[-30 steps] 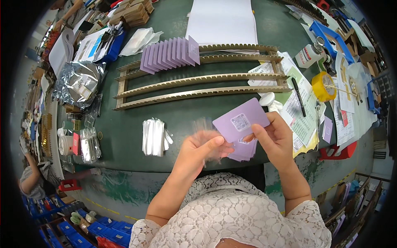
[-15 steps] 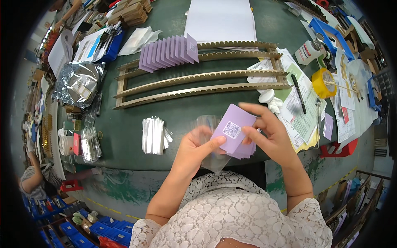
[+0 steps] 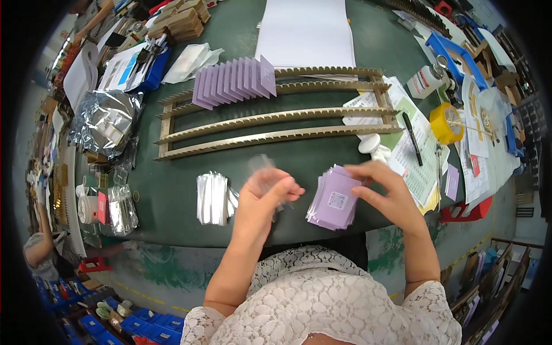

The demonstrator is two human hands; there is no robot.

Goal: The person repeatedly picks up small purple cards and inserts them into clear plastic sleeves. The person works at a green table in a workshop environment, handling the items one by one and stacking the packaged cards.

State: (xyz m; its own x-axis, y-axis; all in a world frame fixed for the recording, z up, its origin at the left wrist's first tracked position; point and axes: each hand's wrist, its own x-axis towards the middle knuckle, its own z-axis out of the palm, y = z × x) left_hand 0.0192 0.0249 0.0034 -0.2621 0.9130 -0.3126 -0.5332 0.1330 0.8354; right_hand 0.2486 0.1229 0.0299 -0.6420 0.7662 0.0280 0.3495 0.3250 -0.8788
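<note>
My left hand [image 3: 265,192] is closed, pinching clear plastic sleeves [image 3: 261,167], partly blurred and sticking out past the fingers. To its right lies a loose stack of purple cards [image 3: 330,201] in clear sleeves, with a white square code on the top card. My right hand [image 3: 386,192] is at the upper right edge of this stack, thumb and index finger apart, the fingertips at the top card. Left of my left hand sits a bundle of clear, shiny sleeves [image 3: 211,198]. Several purple cards [image 3: 233,83] stand upright in a notched metal rack [image 3: 276,118] beyond both hands.
On the right are papers [image 3: 417,164], a black pen [image 3: 411,138], yellow tape [image 3: 446,123], a white bottle [image 3: 424,81] and a blue tray [image 3: 454,54]. A silvery plastic bag [image 3: 106,123] and wrapped packets [image 3: 122,210] lie left. White sheets [image 3: 305,34] are at the back.
The purple card held between both hands now lies on the stack. My left hand has moved left and up off it, keeping the clear sleeves; my right hand has moved slightly right.
</note>
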